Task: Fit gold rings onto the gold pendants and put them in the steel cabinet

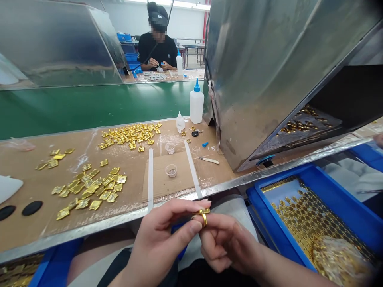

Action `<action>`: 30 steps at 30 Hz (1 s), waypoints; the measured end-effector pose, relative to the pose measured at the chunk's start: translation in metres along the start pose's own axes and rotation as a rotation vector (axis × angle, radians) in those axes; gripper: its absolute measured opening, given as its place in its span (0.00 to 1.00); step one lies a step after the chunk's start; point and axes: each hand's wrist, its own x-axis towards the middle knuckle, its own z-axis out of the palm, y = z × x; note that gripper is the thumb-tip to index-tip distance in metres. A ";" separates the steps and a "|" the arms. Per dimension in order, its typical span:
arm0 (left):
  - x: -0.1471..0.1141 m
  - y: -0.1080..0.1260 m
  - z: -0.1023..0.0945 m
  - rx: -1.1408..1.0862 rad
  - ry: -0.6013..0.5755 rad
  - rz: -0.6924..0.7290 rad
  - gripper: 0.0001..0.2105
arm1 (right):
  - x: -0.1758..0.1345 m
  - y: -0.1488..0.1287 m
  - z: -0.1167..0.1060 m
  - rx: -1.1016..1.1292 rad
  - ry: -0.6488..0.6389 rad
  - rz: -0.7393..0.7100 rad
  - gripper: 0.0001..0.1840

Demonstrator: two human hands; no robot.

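On the far left, two flat black discs lie on the brown table. Below the table's edge is a blue bin with gold bits in it. Next to the discs, many flat gold pieces are spread out on the table. Farther back and a bit right, a big bunch of small gold pieces sits close together. Past the green wall, a person in a black shirt works with small things.

Near the front is the left hand, its thumb and finger pinching a gold ring. Behind it, a little clear cup stands on some cardboard. At the back are a small white bottle and a big white bottle with a blue tip.

The ring is just past the table's front edge, between both hands. A small knife lies on the table behind it. The right hand has curled fingers, and one touches the ring; I cannot tell if this hand pinches it too. Far right, a blue tray holds rows of gold pieces and a clear bag.
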 end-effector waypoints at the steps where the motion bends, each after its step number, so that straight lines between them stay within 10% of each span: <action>1: 0.000 0.001 -0.003 0.032 -0.016 0.019 0.08 | -0.001 -0.001 -0.001 -0.012 -0.027 0.011 0.39; 12: 0.001 0.022 -0.033 0.534 -0.179 0.190 0.13 | 0.000 -0.026 0.007 -0.213 -0.200 0.151 0.49; 30: 0.003 0.024 -0.029 0.569 -0.192 0.256 0.11 | -0.001 0.000 -0.013 -0.047 -0.334 0.172 0.63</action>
